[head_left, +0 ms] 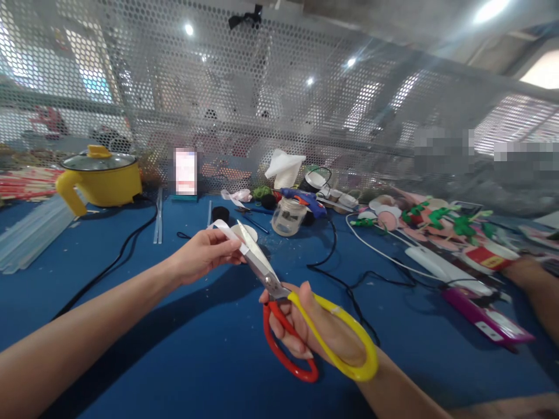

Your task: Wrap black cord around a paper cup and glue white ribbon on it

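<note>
My right hand (pixel 305 326) grips a pair of scissors (pixel 266 276) with one red and one yellow handle. The blades point up and to the left and stand apart at the tips. Between thumb and fingers, my left hand (pixel 207 253) pinches a white ribbon (pixel 222 227), its free part curling up and back to the left. The ribbon's end lies at the scissor blades, close to my left fingertips; whether a blade touches it I cannot tell. A black roll (pixel 220 215) and a pale disc (pixel 245 233) lie on the table just behind.
On the blue table (pixel 196 349) stand a yellow electric pot (pixel 105 183), clear glue sticks (pixel 39 233), a glass jar (pixel 288 218), a blue glue gun (pixel 305 199) and a white power strip (pixel 445 269). Black cables cross the right side. Another person's arm (pixel 535 285) reaches in at right.
</note>
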### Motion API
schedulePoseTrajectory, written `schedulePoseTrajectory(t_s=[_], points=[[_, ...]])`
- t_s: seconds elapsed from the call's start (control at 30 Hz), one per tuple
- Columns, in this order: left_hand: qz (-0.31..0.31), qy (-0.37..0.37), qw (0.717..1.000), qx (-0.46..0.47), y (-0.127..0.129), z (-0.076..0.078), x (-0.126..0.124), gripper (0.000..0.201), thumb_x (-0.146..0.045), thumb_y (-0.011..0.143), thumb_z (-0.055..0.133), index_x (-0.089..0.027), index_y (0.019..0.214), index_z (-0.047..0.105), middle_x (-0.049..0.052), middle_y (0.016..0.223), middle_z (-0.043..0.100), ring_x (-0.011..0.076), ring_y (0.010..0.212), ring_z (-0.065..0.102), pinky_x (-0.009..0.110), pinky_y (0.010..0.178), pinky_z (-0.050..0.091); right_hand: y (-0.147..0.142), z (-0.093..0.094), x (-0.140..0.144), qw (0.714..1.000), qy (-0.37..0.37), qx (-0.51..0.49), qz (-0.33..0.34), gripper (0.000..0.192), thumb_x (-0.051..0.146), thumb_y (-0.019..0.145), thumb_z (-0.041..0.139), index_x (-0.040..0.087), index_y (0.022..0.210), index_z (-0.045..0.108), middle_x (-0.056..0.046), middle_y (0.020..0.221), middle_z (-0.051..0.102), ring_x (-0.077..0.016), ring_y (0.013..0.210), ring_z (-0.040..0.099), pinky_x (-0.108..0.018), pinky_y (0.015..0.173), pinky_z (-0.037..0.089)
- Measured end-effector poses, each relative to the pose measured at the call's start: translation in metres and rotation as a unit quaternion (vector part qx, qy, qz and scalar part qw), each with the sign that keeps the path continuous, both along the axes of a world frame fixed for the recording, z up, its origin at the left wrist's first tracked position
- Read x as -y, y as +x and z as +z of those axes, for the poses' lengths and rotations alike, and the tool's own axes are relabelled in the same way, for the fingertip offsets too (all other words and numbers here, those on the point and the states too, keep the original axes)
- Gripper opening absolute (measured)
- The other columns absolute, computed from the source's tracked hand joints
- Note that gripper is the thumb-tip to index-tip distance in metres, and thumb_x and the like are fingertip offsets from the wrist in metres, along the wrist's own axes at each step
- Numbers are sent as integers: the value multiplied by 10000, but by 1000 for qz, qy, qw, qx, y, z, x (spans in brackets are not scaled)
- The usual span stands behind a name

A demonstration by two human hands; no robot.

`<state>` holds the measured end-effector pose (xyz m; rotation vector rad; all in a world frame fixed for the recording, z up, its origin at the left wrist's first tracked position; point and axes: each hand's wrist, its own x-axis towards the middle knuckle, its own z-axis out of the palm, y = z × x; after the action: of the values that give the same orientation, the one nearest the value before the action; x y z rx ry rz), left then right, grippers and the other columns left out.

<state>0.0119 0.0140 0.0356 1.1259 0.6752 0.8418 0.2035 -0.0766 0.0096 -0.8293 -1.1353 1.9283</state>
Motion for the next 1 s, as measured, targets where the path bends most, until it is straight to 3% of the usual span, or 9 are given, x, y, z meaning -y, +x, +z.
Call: schedulePoseTrajectory(t_s=[0.3, 0.5, 1.0], points=[[-17, 30, 999, -11, -5, 2, -4, 163, -248, 642, 698, -104, 712, 668, 25, 623, 684, 90, 574, 616, 204, 600, 469, 3, -4, 1, 999, 32, -23, 18, 625, 710, 667, 428, 161, 951, 514, -20, 667, 552, -50, 430, 413, -157, 361, 306], [22, 1, 1000, -18, -8, 6, -6, 145, -215, 628, 705, -95, 676, 639, 8, 558, 657, 97, 536, 620, 212, 576, 481, 6, -1, 1, 998, -9, -43, 37, 624, 715, 653, 441, 166, 942, 510, -17, 649, 550, -47, 420, 387, -157, 356, 264], [52, -2, 996, -71, -14, 12, -11, 112, -197, 647, 688, -97, 635, 639, 23, 560, 663, 100, 542, 626, 203, 568, 488, 9, 4, 1, 997, -63, -38, 36, 625, 718, 630, 473, 160, 904, 531, -2, 591, 534, -37, 375, 356, -146, 327, 220]])
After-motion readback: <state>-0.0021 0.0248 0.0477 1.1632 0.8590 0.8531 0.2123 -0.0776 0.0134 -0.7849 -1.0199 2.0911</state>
